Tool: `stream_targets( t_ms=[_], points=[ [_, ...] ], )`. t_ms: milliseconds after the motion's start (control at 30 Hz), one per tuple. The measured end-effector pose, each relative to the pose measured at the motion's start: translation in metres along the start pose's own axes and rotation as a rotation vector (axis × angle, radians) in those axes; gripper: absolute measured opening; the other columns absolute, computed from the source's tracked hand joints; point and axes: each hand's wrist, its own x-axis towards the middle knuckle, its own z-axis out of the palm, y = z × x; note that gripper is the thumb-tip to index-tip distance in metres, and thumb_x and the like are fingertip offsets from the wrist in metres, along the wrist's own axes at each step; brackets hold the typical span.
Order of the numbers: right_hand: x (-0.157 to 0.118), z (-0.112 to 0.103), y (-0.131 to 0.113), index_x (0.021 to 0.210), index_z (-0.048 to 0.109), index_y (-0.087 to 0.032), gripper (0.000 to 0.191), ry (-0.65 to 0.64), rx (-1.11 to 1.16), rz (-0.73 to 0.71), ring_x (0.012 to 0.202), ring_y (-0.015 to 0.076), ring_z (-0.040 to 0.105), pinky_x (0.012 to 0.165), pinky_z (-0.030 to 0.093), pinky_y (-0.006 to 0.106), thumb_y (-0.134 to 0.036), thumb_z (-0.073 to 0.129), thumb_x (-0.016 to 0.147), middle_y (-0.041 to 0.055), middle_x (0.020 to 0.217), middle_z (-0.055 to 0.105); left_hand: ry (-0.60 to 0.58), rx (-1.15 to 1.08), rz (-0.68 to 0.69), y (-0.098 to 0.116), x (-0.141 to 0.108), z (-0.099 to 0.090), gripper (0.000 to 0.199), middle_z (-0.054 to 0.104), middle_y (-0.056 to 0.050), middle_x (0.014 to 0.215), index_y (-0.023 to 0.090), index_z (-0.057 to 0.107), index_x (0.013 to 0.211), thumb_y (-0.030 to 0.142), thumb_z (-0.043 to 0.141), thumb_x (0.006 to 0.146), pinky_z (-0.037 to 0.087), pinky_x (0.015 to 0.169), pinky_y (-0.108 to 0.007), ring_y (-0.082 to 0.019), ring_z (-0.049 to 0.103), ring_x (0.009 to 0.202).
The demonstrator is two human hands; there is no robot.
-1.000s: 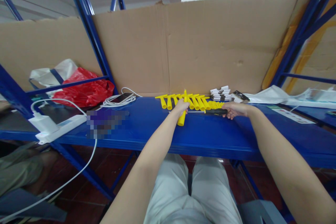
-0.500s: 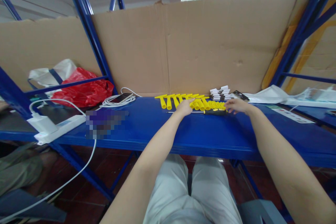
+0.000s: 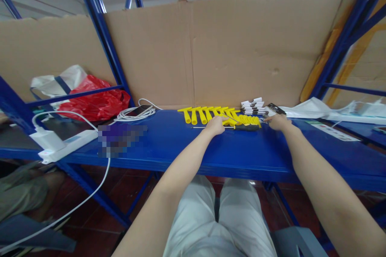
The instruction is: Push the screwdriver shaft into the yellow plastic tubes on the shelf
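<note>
My left hand (image 3: 215, 125) is closed at the front of a row of yellow T-shaped plastic pieces (image 3: 194, 116). Its fingertips are partly hidden, and what they hold cannot be made out. Just in front of the row lies a screwdriver (image 3: 247, 127) with a black and yellow handle, its thin shaft pointing left past my left hand. Smaller yellow parts (image 3: 251, 120) are lined up close together behind the handle. Right of them, my right hand (image 3: 276, 122) has its fingers drawn together, pointing left at small shiny bits (image 3: 263, 120); anything between them is too small to name.
White and black pieces (image 3: 253, 106) are stacked against the cardboard (image 3: 241, 56), beside a black card (image 3: 275, 109). Coiled white cable (image 3: 132, 117), a phone, a red bag (image 3: 96, 98) and a power strip (image 3: 72, 144) occupy the left. A printed sheet (image 3: 334, 131) lies right.
My left hand has shifted slightly right and toward me, uncovering more yellow pieces. My right hand has moved right, off the screwdriver's handle end, and its fingers have drawn together.
</note>
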Motion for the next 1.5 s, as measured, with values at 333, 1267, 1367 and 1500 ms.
stream_targets(
  t_ms=[333, 1267, 1367, 1500],
  points=[
    [-0.011, 0.000, -0.021, 0.110, 0.080, -0.032, 0.043, -0.049, -0.205, 0.038, 0.134, 0.0441, 0.045, 0.107, 0.039, 0.068, -0.017, 0.062, 0.074, 0.0142, 0.129, 0.064, -0.020, 0.052, 0.021, 0.002, -0.002, -0.001, 0.061, 0.061, -0.012, 0.145, 0.022, 0.064, 0.139, -0.001, 0.057, 0.083, 0.042, 0.115, -0.037, -0.025, 0.053, 0.139],
    [-0.028, -0.008, -0.066, 0.080, 0.070, -0.021, 0.014, 0.165, 0.339, -0.211, 0.104, 0.0268, 0.064, 0.096, 0.049, 0.039, -0.034, 0.064, 0.080, 0.0088, 0.097, 0.072, 0.041, 0.130, 0.092, 0.015, -0.011, -0.002, 0.053, 0.059, -0.011, 0.131, 0.029, 0.061, 0.142, 0.010, 0.053, 0.093, 0.045, 0.110, -0.039, -0.028, 0.060, 0.125],
    [-0.040, -0.005, -0.093, 0.082, 0.068, -0.021, 0.023, 0.124, 0.573, -0.282, 0.098, 0.0236, 0.062, 0.093, 0.049, 0.037, -0.044, 0.068, 0.077, 0.0057, 0.094, 0.070, 0.051, 0.129, 0.124, 0.019, -0.013, -0.001, 0.053, 0.057, -0.012, 0.133, 0.029, 0.061, 0.142, 0.010, 0.051, 0.094, 0.045, 0.109, -0.040, -0.029, 0.060, 0.123],
    [-0.046, 0.006, -0.111, 0.071, 0.060, -0.022, 0.024, 0.117, 0.646, -0.362, 0.095, 0.0222, 0.060, 0.094, 0.047, 0.038, -0.044, 0.070, 0.073, 0.0049, 0.091, 0.067, 0.040, 0.184, 0.155, 0.024, -0.016, 0.000, 0.059, 0.055, -0.011, 0.135, 0.031, 0.053, 0.149, 0.009, 0.045, 0.096, 0.048, 0.105, -0.041, -0.029, 0.061, 0.119]
  ],
)
